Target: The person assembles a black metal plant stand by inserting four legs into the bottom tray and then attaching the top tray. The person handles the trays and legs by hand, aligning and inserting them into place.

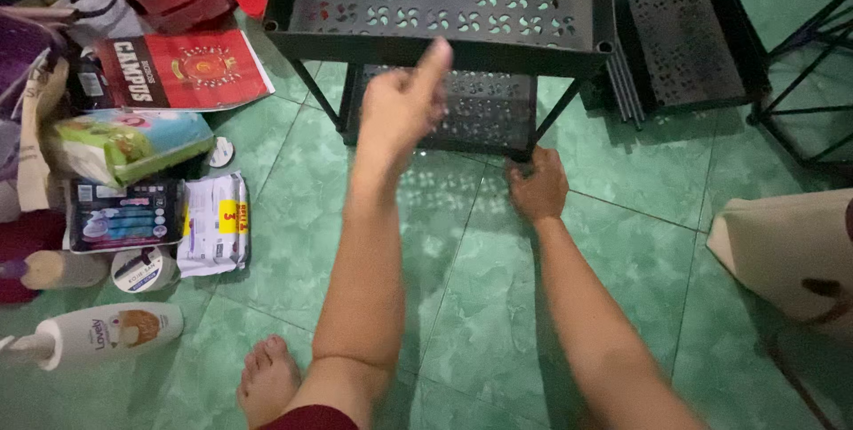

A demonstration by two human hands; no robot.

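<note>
R hand (537, 187) grip on black rack (444, 3) leg, L hand (404, 106) above, green tile floor (462, 306).

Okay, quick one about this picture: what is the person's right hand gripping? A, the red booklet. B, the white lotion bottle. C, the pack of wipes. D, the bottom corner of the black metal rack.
D: the right hand closes around the lower front corner of the black perforated rack, while the left hand is raised in front of the top shelf with its thumb out.
</note>
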